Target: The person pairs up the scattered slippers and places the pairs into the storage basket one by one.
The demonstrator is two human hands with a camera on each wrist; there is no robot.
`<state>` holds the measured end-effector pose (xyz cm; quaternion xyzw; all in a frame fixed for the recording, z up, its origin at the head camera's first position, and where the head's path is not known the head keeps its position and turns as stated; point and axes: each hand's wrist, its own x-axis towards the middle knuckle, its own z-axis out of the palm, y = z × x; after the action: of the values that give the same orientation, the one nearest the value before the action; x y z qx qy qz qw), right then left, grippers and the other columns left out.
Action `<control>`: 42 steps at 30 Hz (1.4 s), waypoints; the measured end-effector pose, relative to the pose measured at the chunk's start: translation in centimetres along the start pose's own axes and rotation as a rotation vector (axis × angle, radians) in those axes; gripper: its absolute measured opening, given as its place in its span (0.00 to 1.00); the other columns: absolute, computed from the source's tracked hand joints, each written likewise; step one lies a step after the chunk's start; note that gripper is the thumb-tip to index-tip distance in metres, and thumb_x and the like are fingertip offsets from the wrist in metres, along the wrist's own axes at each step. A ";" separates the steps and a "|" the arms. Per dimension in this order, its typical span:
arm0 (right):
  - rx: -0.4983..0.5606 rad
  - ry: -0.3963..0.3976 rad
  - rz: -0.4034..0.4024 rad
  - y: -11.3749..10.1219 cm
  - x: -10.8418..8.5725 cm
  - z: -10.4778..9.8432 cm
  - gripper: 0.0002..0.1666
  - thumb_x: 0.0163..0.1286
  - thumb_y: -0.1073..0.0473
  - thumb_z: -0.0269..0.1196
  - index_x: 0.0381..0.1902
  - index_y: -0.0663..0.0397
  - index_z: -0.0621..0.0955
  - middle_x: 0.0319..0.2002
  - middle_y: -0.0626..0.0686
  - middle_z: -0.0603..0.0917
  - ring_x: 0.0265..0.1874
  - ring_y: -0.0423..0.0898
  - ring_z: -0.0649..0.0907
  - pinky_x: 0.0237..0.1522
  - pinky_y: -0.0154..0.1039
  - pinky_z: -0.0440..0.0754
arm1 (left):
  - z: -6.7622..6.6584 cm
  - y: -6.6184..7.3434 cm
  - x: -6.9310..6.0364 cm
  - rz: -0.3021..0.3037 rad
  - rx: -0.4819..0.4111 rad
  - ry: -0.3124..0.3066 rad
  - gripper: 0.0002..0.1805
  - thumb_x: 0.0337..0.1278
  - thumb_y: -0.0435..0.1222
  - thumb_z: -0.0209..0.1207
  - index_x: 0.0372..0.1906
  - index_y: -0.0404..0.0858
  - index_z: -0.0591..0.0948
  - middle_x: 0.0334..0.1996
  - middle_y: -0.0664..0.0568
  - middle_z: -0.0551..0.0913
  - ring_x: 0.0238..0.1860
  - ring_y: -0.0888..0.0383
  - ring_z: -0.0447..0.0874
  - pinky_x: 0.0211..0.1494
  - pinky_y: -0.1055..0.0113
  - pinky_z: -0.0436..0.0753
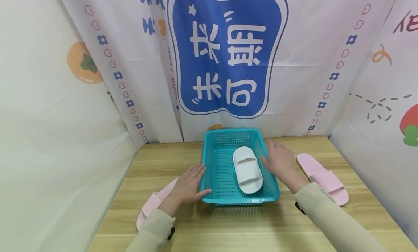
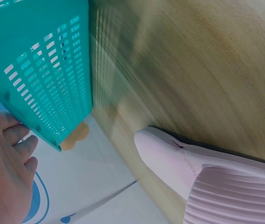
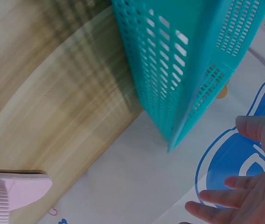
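A teal plastic basket (image 1: pixel 236 201) with perforated walls stands on the wooden table. Inside it, toward the right, lies a white slipper (image 1: pixel 248 172). My left hand (image 1: pixel 189 185) is at the basket's left rim, fingers extended along it and thumb over the near corner. At the right side, my right hand (image 1: pixel 280 160) has its fingers spread and thumb toward the rim; the right wrist view shows those fingers apart from the basket wall (image 3: pixel 165 70). One pink slipper (image 1: pixel 321 177) lies right of the basket. Another pink slipper (image 1: pixel 151 206) is partly covered by my left hand and forearm.
The wood-grain table (image 1: pixel 228 234) runs back to a white printed curtain (image 1: pixel 294 99) with a large blue sign. White cloth walls close off the left and right sides.
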<state>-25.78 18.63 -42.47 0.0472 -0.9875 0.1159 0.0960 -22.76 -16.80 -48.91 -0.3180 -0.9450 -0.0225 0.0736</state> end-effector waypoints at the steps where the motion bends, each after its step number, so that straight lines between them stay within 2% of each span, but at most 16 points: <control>1: -0.003 0.004 -0.011 0.2 -0.2 0.0 0.42 0.68 0.47 0.62 0.68 0.69 0.63 0.60 0.73 0.71 0.57 0.71 0.71 0.53 0.70 0.69 | 0.0 0.0 0.0 0.001 0.002 -0.001 0.50 0.63 0.68 0.40 0.73 0.32 0.59 0.74 0.42 0.56 0.74 0.49 0.50 0.74 0.56 0.52; 9: -0.007 0.073 -0.062 2.1 -1.5 0.4 0.40 0.67 0.47 0.63 0.66 0.69 0.66 0.61 0.72 0.71 0.57 0.71 0.72 0.54 0.68 0.70 | 0.1 0.1 0.1 0.013 0.012 0.005 0.50 0.63 0.68 0.40 0.73 0.31 0.59 0.74 0.41 0.57 0.73 0.46 0.53 0.74 0.55 0.53; 14: 0.006 0.123 -0.084 3.4 -2.1 0.8 0.38 0.67 0.48 0.62 0.65 0.68 0.67 0.60 0.71 0.73 0.57 0.69 0.73 0.55 0.66 0.70 | 0.0 0.0 0.0 0.010 0.021 0.001 0.50 0.63 0.69 0.39 0.73 0.32 0.59 0.74 0.41 0.57 0.74 0.48 0.52 0.74 0.56 0.52; 25: 0.018 0.258 -0.107 6.4 -3.4 0.9 0.38 0.62 0.50 0.66 0.62 0.70 0.69 0.56 0.71 0.76 0.52 0.70 0.76 0.49 0.67 0.71 | -0.2 0.0 0.1 0.032 0.028 0.006 0.50 0.63 0.67 0.40 0.73 0.30 0.60 0.73 0.40 0.57 0.73 0.45 0.54 0.74 0.54 0.53; 33: 0.014 0.265 -0.140 9.0 -4.1 0.3 0.40 0.61 0.51 0.68 0.61 0.74 0.69 0.54 0.73 0.76 0.49 0.72 0.77 0.49 0.66 0.73 | -0.2 0.0 0.1 0.036 0.029 0.015 0.50 0.63 0.68 0.39 0.72 0.30 0.60 0.73 0.40 0.58 0.73 0.46 0.54 0.74 0.54 0.53; 42: 0.048 0.290 -0.141 12.3 -4.9 0.7 0.40 0.60 0.51 0.69 0.60 0.75 0.69 0.52 0.75 0.76 0.46 0.73 0.77 0.46 0.67 0.74 | -0.3 0.0 0.1 0.043 0.023 0.025 0.50 0.63 0.68 0.39 0.72 0.30 0.61 0.73 0.40 0.59 0.73 0.45 0.55 0.74 0.54 0.54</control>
<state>-22.57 30.71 -46.77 0.1015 -0.9544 0.1379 0.2446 -22.79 -16.82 -48.63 -0.3372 -0.9371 -0.0138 0.0895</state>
